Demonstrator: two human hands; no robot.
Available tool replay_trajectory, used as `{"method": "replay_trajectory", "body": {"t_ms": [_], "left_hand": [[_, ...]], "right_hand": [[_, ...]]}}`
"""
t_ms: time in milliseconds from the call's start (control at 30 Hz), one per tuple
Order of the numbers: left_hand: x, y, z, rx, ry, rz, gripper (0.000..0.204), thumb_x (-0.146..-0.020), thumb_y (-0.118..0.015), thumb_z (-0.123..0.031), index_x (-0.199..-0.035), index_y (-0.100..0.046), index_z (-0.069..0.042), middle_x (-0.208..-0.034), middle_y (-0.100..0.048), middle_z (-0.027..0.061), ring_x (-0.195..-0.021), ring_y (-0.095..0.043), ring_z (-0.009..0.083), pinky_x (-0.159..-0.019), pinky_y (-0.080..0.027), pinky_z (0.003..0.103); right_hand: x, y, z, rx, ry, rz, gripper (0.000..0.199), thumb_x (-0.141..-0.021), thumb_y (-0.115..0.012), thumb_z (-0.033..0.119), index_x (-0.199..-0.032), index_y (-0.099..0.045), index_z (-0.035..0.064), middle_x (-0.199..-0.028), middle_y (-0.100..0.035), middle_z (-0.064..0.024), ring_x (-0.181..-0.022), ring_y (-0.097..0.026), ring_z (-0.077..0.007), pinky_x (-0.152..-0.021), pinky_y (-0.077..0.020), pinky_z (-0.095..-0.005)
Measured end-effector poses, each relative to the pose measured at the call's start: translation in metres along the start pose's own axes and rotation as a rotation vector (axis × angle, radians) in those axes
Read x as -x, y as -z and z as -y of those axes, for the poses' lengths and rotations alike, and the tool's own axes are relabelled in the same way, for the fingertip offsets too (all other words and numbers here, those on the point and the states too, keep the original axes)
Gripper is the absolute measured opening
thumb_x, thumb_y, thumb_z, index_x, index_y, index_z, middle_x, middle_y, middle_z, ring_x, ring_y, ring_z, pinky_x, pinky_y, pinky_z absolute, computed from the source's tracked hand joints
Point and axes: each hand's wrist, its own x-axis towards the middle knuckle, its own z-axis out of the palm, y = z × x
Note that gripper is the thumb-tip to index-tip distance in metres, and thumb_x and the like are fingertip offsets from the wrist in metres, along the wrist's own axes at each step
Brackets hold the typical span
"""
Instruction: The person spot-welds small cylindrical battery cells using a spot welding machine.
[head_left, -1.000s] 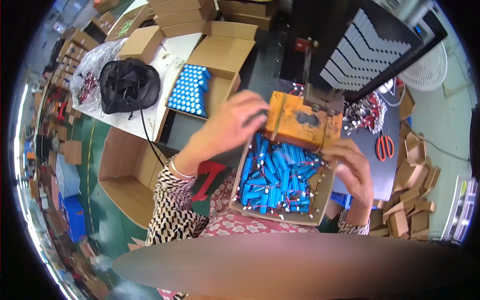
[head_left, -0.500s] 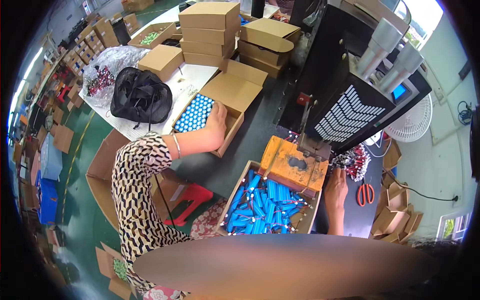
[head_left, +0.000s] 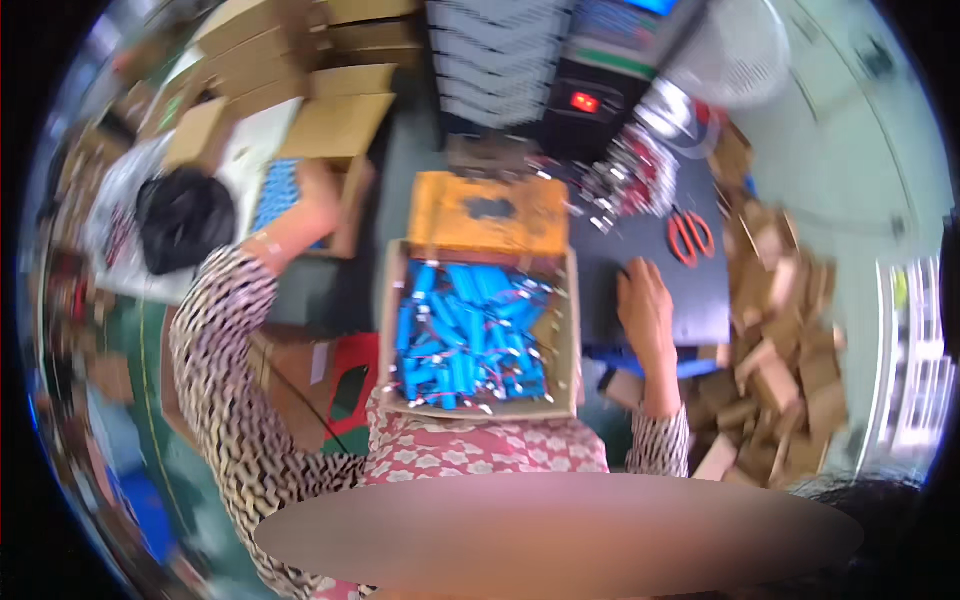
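Note:
My left hand (head_left: 318, 200) reaches over the right side of an open cardboard box (head_left: 348, 215) with rows of blue cylindrical battery cells (head_left: 276, 192). Its fingers are smeared by motion and partly hidden, so any grip on a cell does not show. My right hand (head_left: 648, 308) lies on the black tabletop, fingers loosely stretched forward, and I see nothing held. Between my arms, a cardboard tray (head_left: 572, 345) carries many blue-wrapped battery packs (head_left: 465, 335) with thin wires. Right at its far edge sits an orange block (head_left: 490, 215) with a dark mark on top.
Orange-handled scissors (head_left: 690, 237) and a bundle of wire leads (head_left: 635, 180) lie beyond my right hand. A tall black machine (head_left: 500, 70) stands behind the orange block. A black mesh bag (head_left: 185, 220) is at the left. Cardboard pieces (head_left: 780, 370) pile up on the right.
The view has swung right and tilted, and blurs now. My right hand has drawn back from the wire leads onto the bare tabletop. My left hand stays at the cell box.

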Motion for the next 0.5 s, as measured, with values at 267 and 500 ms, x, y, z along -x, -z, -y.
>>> {"method": "replay_trajectory", "body": {"t_ms": [267,500], "left_hand": [[0.037,-0.115,0.027,-3.462,-0.736,0.119,0.031,-0.083,-0.056,-0.015,-0.112,-0.057,-0.004,-0.086,-0.064,0.0092,-0.081,-0.064,0.0236,-0.063,-0.048,0.036],[0.08,-0.207,0.091,-1.769,-0.217,0.145,0.027,-0.094,-0.053,-0.021,-0.111,-0.051,0.0,-0.089,-0.063,0.0071,-0.077,-0.064,0.0149,-0.067,-0.051,0.028]], "right_hand": [[-0.038,0.004,-0.035,0.126,-0.092,-0.029,0.007,-0.086,-0.052,0.008,-0.09,-0.055,0.0028,-0.079,-0.055,-0.0176,-0.073,-0.057,-0.0381,-0.06,-0.0462,-0.046],[-0.077,-0.008,-0.04,0.382,0.05,-0.313,0.022,-0.077,-0.056,0.005,-0.099,-0.056,0.0063,-0.093,-0.053,-0.0134,-0.087,-0.054,-0.0314,-0.073,-0.0432,-0.0407]]}}
